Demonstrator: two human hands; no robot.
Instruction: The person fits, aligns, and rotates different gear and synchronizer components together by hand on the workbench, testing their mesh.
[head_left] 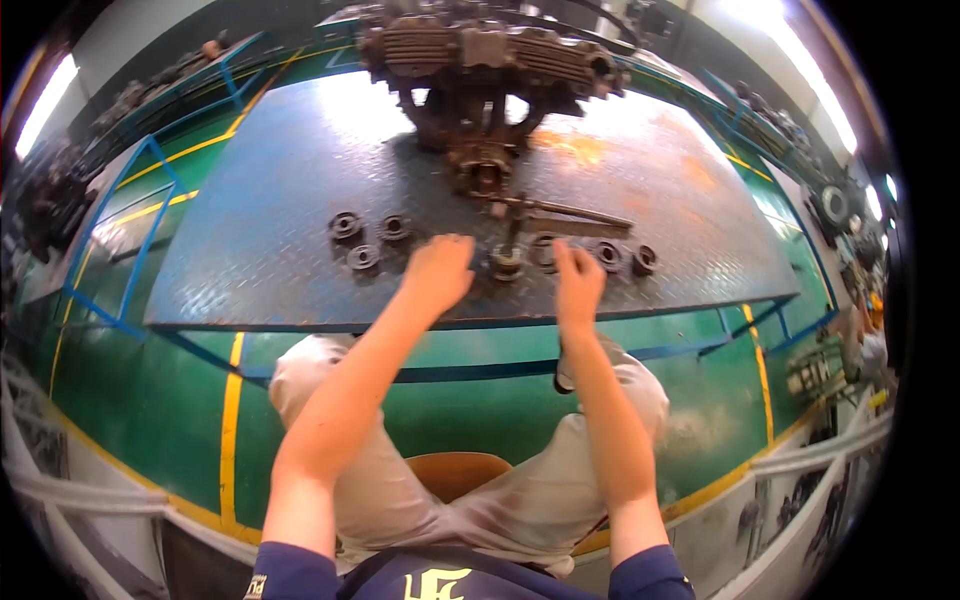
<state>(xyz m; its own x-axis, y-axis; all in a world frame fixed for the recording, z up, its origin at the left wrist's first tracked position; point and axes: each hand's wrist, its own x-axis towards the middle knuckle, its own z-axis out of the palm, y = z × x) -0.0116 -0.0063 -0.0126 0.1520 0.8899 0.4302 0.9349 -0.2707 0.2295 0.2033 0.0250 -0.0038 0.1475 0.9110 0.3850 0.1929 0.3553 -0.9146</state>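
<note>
My left hand hovers over the metal table near its front edge, fingers curled inward; whatever they hold, if anything, is hidden. To its left lie three round dark metal parts like bearings, among them one ring-shaped part. Between my hands a short round part sits under an upright metal shaft. My right hand is closed, thumb and fingers pinched beside a larger ring; I cannot make out anything in the pinch. Right of it lie two more round parts, one an open-centred ring.
A large rusty engine-like assembly stands at the far side of the table, its lower end reaching toward me. A long metal rod lies just in front of it. Blue-framed benches with metal parts line the room. My knees are below the table's front edge.
</note>
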